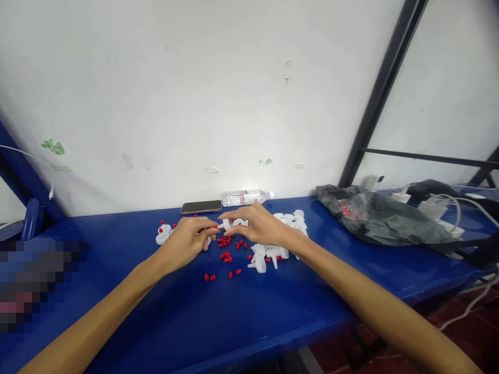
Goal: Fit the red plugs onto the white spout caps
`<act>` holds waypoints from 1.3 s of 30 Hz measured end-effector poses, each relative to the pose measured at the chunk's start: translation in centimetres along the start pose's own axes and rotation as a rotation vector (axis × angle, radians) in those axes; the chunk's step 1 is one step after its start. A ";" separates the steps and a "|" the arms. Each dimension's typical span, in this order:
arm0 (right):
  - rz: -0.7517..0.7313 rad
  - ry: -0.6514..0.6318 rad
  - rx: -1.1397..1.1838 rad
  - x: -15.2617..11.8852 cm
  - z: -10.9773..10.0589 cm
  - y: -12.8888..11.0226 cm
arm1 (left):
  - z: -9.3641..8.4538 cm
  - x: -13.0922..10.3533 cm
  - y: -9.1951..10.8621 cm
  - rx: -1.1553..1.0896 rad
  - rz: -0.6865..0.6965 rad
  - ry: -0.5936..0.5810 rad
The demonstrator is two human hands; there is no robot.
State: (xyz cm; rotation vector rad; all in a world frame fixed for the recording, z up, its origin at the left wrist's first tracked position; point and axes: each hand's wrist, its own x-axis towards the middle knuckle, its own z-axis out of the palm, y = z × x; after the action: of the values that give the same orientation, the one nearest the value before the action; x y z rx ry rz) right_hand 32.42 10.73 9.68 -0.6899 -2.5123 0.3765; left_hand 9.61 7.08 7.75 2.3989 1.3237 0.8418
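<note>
Between both hands is a white plastic nozzle cap [226, 224], its narrow spout pointing left. My right hand [255, 224] is closed around the wide base. At the spout's tip, my left hand [189, 240] pinches a small red cap [217, 227], mostly covered by the fingertips. Loose red caps [226, 256] lie scattered on the blue table below the hands. A pile of white nozzle caps [259, 261] spreads under and beyond my right forearm. Left of my left hand sit several white nozzle caps with red tips [162, 236], partly hidden by that hand.
A phone [201, 207] and a clear plastic bottle [247, 197] lie along the wall at the back of the blue table [156, 311]. On the right rests a dark plastic bag [384, 218] with red caps on it, near white cables and adapters. A dark metal post [380, 98] rises behind.
</note>
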 end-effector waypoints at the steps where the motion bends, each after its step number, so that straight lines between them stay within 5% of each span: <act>1: -0.003 0.004 0.003 0.0 0.0 0.0 | -0.1 0.0 0.1 -0.019 0.000 -0.004; 26: -0.089 0.084 0.081 -0.2 0.4 0.4 | -1.2 0.0 1.8 -0.241 -0.115 0.000; 39: -0.225 0.171 -0.074 -0.3 1.4 0.8 | -1.9 -0.2 2.1 -0.288 -0.120 -0.013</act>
State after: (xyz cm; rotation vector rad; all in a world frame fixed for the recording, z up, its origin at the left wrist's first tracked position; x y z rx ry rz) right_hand 32.20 11.09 8.06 -0.4401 -2.4164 0.1389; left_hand 9.79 5.65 10.27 2.0800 1.2341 0.9122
